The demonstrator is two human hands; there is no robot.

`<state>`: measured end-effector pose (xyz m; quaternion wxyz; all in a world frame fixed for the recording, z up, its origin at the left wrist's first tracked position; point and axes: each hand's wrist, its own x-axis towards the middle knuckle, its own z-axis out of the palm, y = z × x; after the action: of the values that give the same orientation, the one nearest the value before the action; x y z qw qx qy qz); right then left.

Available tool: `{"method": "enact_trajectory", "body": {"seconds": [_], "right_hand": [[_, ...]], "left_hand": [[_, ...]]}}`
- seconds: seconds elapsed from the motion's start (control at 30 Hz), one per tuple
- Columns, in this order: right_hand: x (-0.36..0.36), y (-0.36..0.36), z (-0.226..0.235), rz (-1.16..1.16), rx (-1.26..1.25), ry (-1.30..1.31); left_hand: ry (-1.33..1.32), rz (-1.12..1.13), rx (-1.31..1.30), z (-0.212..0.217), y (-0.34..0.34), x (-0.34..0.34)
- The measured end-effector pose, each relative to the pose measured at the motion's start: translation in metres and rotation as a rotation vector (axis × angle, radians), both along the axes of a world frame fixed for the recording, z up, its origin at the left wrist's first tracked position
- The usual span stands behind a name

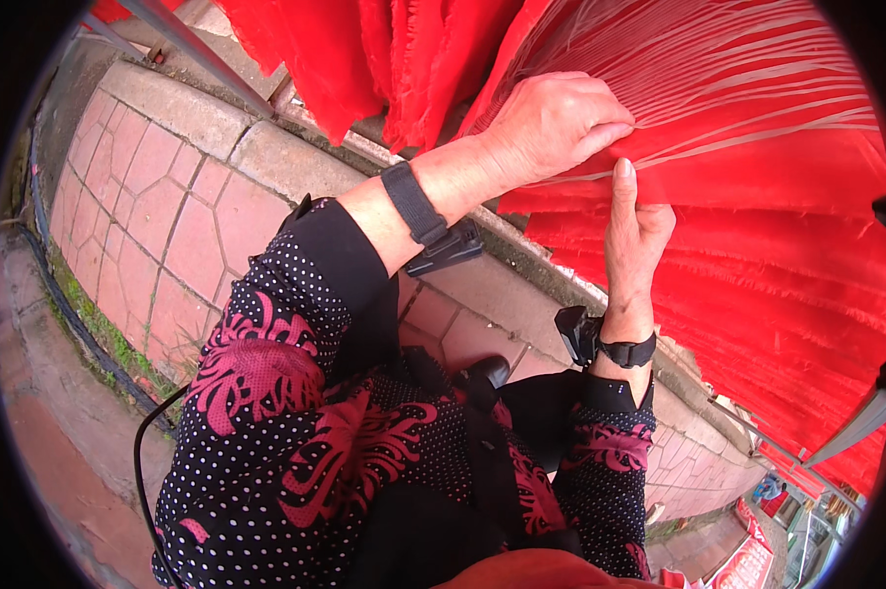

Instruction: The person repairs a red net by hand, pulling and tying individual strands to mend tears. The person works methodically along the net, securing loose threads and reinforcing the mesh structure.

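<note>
A wide sheet of red cloth (pixel 757 162) hangs in front of me at the upper right, its lower part in ragged-edged layers. Pale threads (pixel 727 83) fan across its upper part. My left hand (pixel 561 123) is over the cloth, thumb and forefinger pinched on the threads. Just below, at the cloth's near side, is my right hand (pixel 641 231), thumb pointing up close to the left fingertips. The right fingers curl behind the cloth and are mostly hidden. A strapped black device sits on each wrist.
More red cloth (pixel 394 59) hangs at the top, beside a metal bar (pixel 197 54). Below runs a stone kerb (pixel 192 108) with pink paving (pixel 134 221). A black cable (pixel 89 339) lies along the left. Several small items are at the lower right.
</note>
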<state>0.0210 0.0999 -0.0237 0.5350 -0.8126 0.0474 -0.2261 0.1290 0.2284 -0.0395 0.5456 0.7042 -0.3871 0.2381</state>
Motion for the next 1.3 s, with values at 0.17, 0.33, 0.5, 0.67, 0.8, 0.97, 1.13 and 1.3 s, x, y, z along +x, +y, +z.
{"method": "enact_trajectory", "body": {"seconds": [0.17, 0.33, 0.5, 0.67, 0.8, 0.97, 1.13, 1.3], "right_hand": [[0.000, -0.003, 0.001, 0.005, 0.027, 0.004], [0.001, -0.008, 0.001, -0.036, 0.019, -0.002], [0.000, -0.016, -0.001, -0.037, -0.010, 0.008], [0.000, -0.020, -0.005, -0.083, -0.032, 0.016], [0.004, -0.021, -0.008, -0.095, 0.010, -0.110], [0.000, -0.029, -0.007, -0.145, -0.027, 0.029], [-0.002, -0.029, -0.007, -0.083, 0.045, 0.001], [-0.003, -0.029, -0.004, -0.046, 0.052, 0.025]], "left_hand": [[0.125, -0.005, -0.029, 0.004, 0.009, 0.002], [0.534, -0.180, -0.041, 0.012, 0.024, 0.003], [0.703, -0.514, -0.095, 0.019, 0.037, 0.009], [0.692, -0.684, 0.043, 0.024, 0.051, 0.012], [0.673, -0.750, 0.108, 0.029, 0.063, 0.015], [0.744, -0.815, 0.027, 0.034, 0.074, 0.019], [0.754, -0.867, -0.037, 0.029, 0.068, 0.017], [0.824, -0.772, 0.119, 0.008, 0.029, 0.006]]}}
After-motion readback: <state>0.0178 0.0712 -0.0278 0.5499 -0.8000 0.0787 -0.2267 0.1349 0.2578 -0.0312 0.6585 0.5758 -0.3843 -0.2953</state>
